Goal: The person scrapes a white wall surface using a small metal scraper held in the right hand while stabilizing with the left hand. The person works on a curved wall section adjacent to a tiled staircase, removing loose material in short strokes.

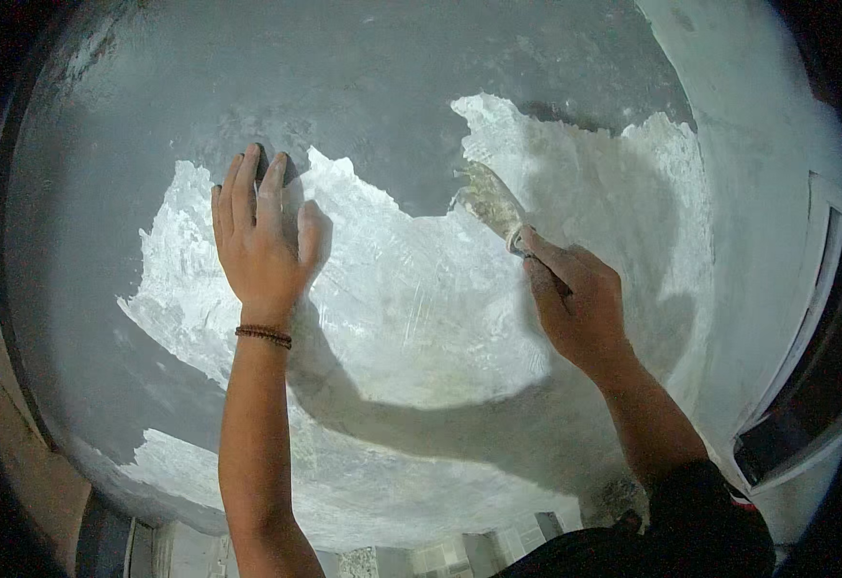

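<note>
My right hand (576, 292) grips the handle of a putty knife (492, 199), whose blade is smeared with pale residue. The blade lies at the ragged edge between dark grey paint (378, 79) and a bare whitish patch (421, 311) on the wall. To the left, my left hand (266, 238) is raised with its fingers spread, and nothing is in it. The palm faces the wall over the patch, with the fingertips on the grey paint. Whether the palm presses on the surface cannot be told. A beaded bracelet (263, 334) circles the left wrist.
A smaller scraped patch (175, 462) shows low on the left. Pale wall (753, 180) borders the grey paint on the right, beside a white frame (800, 361) around a dark opening. Tile-patterned pieces (443, 556) lie along the bottom. My arms cast broad shadows on the wall.
</note>
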